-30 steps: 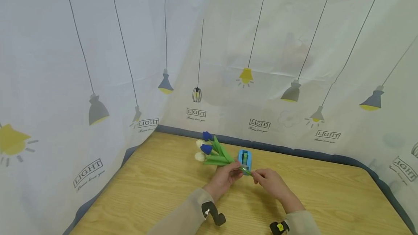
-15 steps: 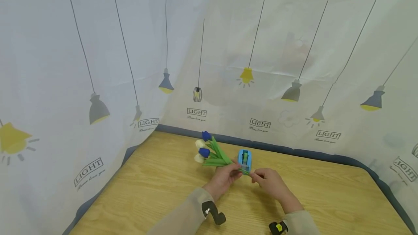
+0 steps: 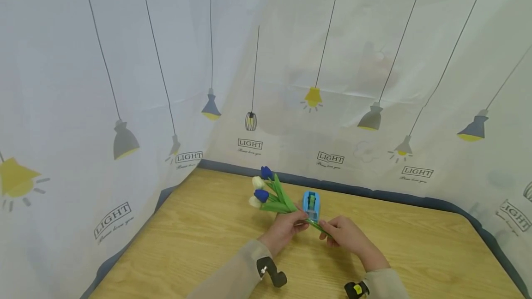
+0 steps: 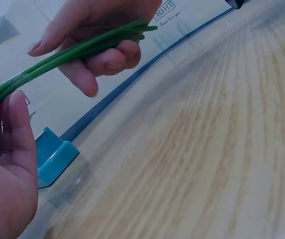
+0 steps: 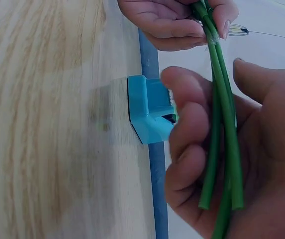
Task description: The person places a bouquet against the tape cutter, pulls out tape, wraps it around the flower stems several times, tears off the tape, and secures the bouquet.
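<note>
Artificial tulips (image 3: 280,200), with blue and white blooms and green leaves, point to the far left. My left hand (image 3: 284,226) pinches their green stems (image 4: 50,62) between thumb and fingers. Clear shiny tape (image 5: 213,38) wraps the stems beside the left fingertips. Around the lower stems lies my right hand (image 3: 345,233), fingers loosely bent; in the right wrist view its thumb (image 5: 256,79) stands away from them. The cut ends hang free over its palm. Just behind the hands, a blue tape dispenser (image 3: 311,204) rests on the table.
The wooden table (image 3: 415,253) carries the dispenser near its back edge. White curtains (image 3: 299,59) printed with hanging lamps enclose the left and back sides. A dark blue strip (image 3: 349,189) runs along the table's back edge.
The right hand has slid slightly right and down, toward the stem ends, which now show more below the tape. The tulips have shifted a little; the left hand keeps its hold.
</note>
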Available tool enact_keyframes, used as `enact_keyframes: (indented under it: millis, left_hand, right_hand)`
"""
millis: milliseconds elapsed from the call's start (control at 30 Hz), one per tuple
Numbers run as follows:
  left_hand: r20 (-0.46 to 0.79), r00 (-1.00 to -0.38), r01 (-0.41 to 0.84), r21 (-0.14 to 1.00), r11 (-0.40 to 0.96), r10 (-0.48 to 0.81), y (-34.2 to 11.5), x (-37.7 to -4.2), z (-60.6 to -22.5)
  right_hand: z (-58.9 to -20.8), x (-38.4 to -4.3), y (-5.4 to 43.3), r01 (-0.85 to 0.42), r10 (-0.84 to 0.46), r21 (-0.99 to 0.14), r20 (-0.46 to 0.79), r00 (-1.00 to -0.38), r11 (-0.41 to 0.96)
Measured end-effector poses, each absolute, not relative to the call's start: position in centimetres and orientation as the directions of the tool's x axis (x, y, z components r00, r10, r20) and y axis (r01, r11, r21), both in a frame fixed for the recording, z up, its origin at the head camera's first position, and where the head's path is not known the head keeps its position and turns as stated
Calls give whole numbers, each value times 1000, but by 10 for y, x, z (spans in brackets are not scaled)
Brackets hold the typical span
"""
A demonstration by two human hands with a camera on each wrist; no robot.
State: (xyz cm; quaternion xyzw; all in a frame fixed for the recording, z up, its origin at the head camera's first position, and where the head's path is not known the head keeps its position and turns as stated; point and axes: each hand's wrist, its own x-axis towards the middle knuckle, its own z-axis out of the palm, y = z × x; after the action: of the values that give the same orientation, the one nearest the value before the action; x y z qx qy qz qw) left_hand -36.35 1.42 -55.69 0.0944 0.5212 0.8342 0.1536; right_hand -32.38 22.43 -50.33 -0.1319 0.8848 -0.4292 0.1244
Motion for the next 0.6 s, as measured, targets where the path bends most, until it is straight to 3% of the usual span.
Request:
enact_keyframes:
  millis: [267, 600]
  left_hand:
    - [17, -934, -141, 900, -413, 358, 14, -364, -557]
    - [26, -927, -148, 891, -428, 375, 13, -365, -556]
  right_hand:
    - [-507, -324, 223, -39, -403, -855, -203, -892, 517]
    - [-506, -325, 220, -63, -307, -802, -153, -939, 594]
